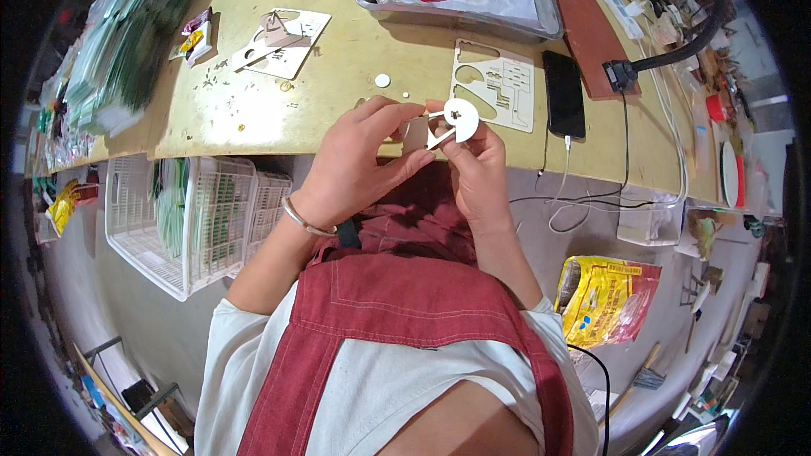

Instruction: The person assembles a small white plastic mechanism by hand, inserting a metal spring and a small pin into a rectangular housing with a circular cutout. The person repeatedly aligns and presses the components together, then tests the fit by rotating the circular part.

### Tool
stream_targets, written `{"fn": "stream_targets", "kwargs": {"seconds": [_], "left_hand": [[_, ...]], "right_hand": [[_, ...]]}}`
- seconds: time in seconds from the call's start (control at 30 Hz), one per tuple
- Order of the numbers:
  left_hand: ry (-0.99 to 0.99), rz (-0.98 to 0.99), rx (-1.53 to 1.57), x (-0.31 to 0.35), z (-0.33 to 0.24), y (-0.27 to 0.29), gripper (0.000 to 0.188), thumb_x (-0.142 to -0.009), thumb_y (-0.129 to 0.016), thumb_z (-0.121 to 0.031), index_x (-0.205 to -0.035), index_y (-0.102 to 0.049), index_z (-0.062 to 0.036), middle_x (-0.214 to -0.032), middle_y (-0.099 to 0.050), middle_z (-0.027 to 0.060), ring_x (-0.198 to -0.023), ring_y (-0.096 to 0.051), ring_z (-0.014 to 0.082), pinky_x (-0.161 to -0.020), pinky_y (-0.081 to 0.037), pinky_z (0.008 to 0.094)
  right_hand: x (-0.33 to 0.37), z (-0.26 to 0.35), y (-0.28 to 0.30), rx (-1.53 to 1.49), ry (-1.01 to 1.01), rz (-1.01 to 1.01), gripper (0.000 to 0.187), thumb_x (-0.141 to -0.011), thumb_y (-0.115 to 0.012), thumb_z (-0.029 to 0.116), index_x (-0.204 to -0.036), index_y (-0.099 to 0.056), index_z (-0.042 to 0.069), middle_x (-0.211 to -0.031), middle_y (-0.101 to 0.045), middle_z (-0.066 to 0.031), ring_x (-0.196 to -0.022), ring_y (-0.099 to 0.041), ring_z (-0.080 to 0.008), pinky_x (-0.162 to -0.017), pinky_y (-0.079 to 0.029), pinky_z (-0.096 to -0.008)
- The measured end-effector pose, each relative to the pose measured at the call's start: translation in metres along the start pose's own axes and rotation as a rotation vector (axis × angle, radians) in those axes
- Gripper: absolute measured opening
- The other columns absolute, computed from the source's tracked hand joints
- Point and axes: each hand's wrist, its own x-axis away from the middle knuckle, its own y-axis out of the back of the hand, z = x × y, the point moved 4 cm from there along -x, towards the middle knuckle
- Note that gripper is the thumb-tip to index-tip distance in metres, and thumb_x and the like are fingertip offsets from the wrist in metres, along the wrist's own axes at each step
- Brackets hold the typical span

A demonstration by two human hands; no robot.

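Over the table's near edge, both hands are closed around one small model made of thin white board pieces (462, 121). A round notched disc shows on its right side, with narrow struts running left from it. My left hand (365, 145) pinches a flat panel at the model's left end between thumb and fingers. Under the disc, my right hand (479, 159) grips the other end, its fingertips partly hidden by the disc. A cut-out sheet (517, 89) with punched openings lies just beyond my right hand. Beyond my left hand lie a small white disc (383, 81) and a tinier one.
More cut-out sheets (291, 42) lie at the far left, near stacked plastic-sleeved packs (127, 42). A metal tray (473, 24) stands at the back. A black phone (563, 95) with a cable lies right. White baskets (182, 228) and a yellow bag (604, 300) are below the table.
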Motion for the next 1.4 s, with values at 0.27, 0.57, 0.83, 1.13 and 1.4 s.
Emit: {"fn": "stream_targets", "kwargs": {"seconds": [0.27, 0.57, 0.83, 1.13, 1.4], "left_hand": [[-0.019, 0.021, 0.070, -0.001, 0.005, 0.002, 0.043, -0.088, -0.086, -0.011, -0.127, -0.069, -0.0022, -0.108, -0.072, 0.0146, -0.097, -0.072, 0.0339, -0.083, -0.059, 0.0410], [0.051, -0.226, -0.175, 0.004, 0.036, 0.035, 0.039, -0.093, -0.083, -0.013, -0.128, -0.069, -0.0023, -0.109, -0.073, 0.0140, -0.096, -0.073, 0.0291, -0.083, -0.059, 0.0399], [0.270, -0.043, -0.261, 0.007, 0.091, 0.015, 0.022, -0.098, -0.074, -0.023, -0.099, -0.072, -0.0012, -0.091, -0.071, 0.0187, -0.082, -0.070, 0.0394, -0.073, -0.055, 0.0467], [0.277, -0.145, -0.298, 0.011, 0.094, 0.009, 0.021, -0.100, -0.069, -0.024, -0.090, -0.071, -0.0052, -0.085, -0.071, 0.0187, -0.075, -0.069, 0.0427, -0.066, -0.053, 0.0506], [0.064, -0.196, -0.511, 0.013, 0.062, -0.002, 0.015, -0.099, -0.072, -0.020, -0.097, -0.075, -0.0054, -0.083, -0.074, 0.0170, -0.073, -0.072, 0.0382, -0.063, -0.057, 0.0448]], "right_hand": [[0.005, 0.005, -0.004, 0.000, -0.050, 0.183, 0.049, -0.098, -0.073, -0.004, -0.146, -0.062, -0.001, -0.142, -0.068, -0.0071, -0.120, -0.066, -0.0127, -0.106, -0.053, -0.0302], [-0.001, -0.020, 0.003, 0.247, -0.024, 0.134, 0.039, -0.101, -0.076, 0.005, -0.139, -0.067, 0.001, -0.125, -0.071, -0.0019, -0.110, -0.065, -0.0093, -0.098, -0.053, -0.0270], [-0.019, -0.042, -0.015, 0.698, 0.070, 0.243, 0.035, -0.099, -0.077, 0.013, -0.132, -0.069, 0.004, -0.112, -0.075, -0.0080, -0.101, -0.070, -0.0167, -0.114, -0.048, -0.0392], [-0.021, -0.043, -0.019, 0.886, 0.258, 0.250, 0.035, -0.098, -0.078, 0.015, -0.130, -0.070, 0.003, -0.113, -0.078, -0.0076, -0.102, -0.073, -0.0185, -0.130, -0.031, -0.0476], [-0.021, -0.048, -0.018, 0.827, 0.170, 0.167, 0.035, -0.093, -0.079, 0.013, -0.125, -0.071, 0.002, -0.110, -0.073, -0.0172, -0.101, -0.071, -0.0379, -0.098, -0.055, -0.0459]]}}
